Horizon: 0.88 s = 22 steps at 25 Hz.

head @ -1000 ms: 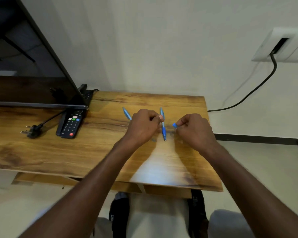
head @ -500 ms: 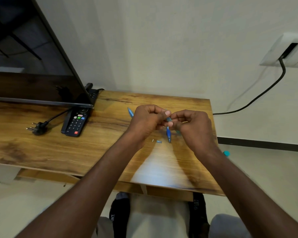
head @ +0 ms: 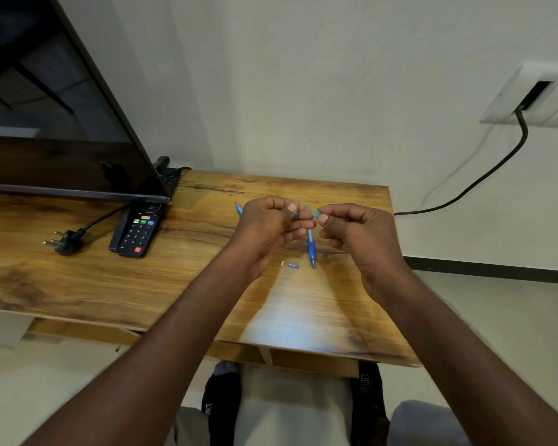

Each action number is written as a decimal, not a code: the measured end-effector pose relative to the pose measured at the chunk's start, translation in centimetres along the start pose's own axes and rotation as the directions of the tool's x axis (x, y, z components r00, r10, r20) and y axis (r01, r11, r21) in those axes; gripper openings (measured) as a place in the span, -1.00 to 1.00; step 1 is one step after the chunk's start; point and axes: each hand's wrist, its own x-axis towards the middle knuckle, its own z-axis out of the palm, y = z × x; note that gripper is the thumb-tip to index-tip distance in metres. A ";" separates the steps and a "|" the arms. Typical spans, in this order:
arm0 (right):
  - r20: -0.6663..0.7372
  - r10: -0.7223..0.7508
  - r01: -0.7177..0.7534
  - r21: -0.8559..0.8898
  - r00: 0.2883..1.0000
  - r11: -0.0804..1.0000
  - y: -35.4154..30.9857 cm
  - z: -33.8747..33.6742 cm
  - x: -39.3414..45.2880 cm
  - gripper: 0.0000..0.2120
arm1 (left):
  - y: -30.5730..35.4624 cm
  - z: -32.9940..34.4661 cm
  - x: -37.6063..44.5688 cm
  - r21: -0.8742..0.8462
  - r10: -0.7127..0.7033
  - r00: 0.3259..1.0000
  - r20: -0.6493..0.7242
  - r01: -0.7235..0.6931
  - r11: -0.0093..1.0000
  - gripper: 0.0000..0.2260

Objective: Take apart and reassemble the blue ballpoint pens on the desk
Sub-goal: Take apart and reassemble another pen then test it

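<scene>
My left hand (head: pixel 271 225) is raised over the wooden desk (head: pixel 187 272), fingers curled round a blue pen barrel whose end (head: pixel 296 216) shows by the thumb and whose other end (head: pixel 238 208) sticks out behind the knuckles. My right hand (head: pixel 351 228) pinches a small pale blue pen piece (head: pixel 316 213) between thumb and forefinger, just right of the left hand. A second blue ballpoint pen (head: pixel 310 244) lies on the desk between and below the hands. Two tiny loose parts, a white bit (head: pixel 282 263) and a blue bit (head: pixel 293 266), lie next to its tip.
A black remote control (head: pixel 137 231) lies at the left by a large dark screen (head: pixel 55 123). A loose black plug (head: pixel 63 242) with its cable rests further left. A wall socket (head: pixel 535 94) with a black cord is at the right. My knees show below the desk's front edge.
Both hands rose from the desk and met, then drew slightly apart. The right hand now holds its small blue piece just beside the barrel in the left hand. The view shifted slightly.
</scene>
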 end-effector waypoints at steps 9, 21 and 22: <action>-0.070 -0.234 0.197 -0.344 0.970 0.918 0.3 -0.1 0.5 -0.87 | -0.2 1.2 -0.7 -0.167 -0.286 0.934 0.215 0.324 0.931 -0.75; 0.054 -0.403 0.352 -0.601 0.914 0.718 0.1 0.1 0.3 -0.78 | -1.0 1.4 -0.9 -0.193 -0.288 0.935 0.205 0.328 0.925 -0.75; 0.061 -0.404 0.356 -0.602 0.913 0.714 0.0 0.1 0.3 -0.78 | -1.0 1.4 -0.9 -0.193 -0.288 0.936 0.204 0.327 0.925 -0.75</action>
